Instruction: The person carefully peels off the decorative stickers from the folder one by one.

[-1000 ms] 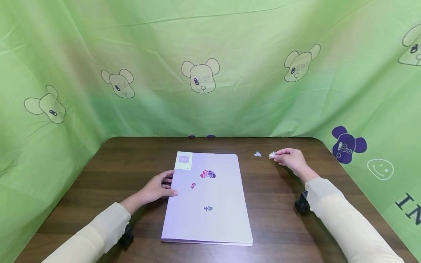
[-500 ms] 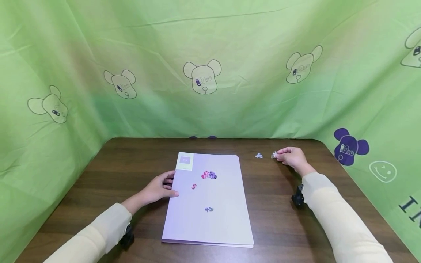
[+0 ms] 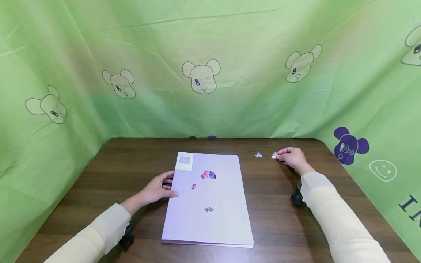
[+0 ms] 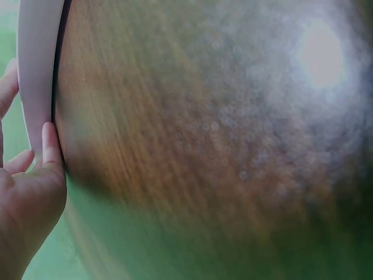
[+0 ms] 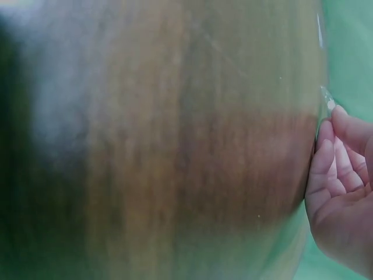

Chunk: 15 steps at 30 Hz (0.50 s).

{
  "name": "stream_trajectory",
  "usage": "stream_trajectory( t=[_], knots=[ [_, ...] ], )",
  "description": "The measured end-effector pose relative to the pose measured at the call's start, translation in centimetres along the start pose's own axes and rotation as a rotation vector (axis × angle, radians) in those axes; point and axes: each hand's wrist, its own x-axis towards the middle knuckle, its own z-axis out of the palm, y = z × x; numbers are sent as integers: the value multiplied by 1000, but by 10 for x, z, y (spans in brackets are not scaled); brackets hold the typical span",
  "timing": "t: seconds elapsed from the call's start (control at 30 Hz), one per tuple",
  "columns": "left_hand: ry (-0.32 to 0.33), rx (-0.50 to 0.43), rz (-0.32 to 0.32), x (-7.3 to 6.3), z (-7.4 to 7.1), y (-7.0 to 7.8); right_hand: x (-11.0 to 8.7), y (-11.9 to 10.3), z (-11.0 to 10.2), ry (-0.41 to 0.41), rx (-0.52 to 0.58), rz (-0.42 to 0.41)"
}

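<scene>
In the head view a large white folder [image 3: 227,197] lies on the table with small colourful stickers [image 3: 208,175] on its cover. My left hand [image 3: 152,190] grips its left edge, thumb on the cover and the other fingers at the side; the left wrist view shows fingers [image 4: 51,143] against that edge. To the right, beyond the folder, my right hand [image 3: 292,159] pinches a small pale sticker [image 3: 274,155] between thumb and fingertips. Its clear tip [image 5: 326,95] sticks out past the fingers in the right wrist view. Most of that sticker's lower part is hidden by the fingertips.
Another small pale bluish sticker [image 3: 258,155] lies on the brown wooden table [image 3: 269,212] between the folder and my right hand. A square label [image 3: 185,160] sits in the folder's upper left corner. A green printed cloth [image 3: 204,117] hangs around the table's back and sides.
My right wrist has shifted a little to the left, and the pinched sticker has turned slightly in its fingers. The left hand and folder stay put.
</scene>
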Motion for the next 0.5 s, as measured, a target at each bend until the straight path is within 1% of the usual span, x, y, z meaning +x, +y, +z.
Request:
stream_trajectory(
  t=[0.23,0.43,0.5],
  knots=[
    [1,-2,-3,-1,0,1,0,-2,1,34,-84,1],
    [-6,14,-3,-2,0,5,-2,-2,1,59,-173,-13],
    [-5,14,-7,-2,0,5,-2,-3,2,60,-185,-24]
  ],
)
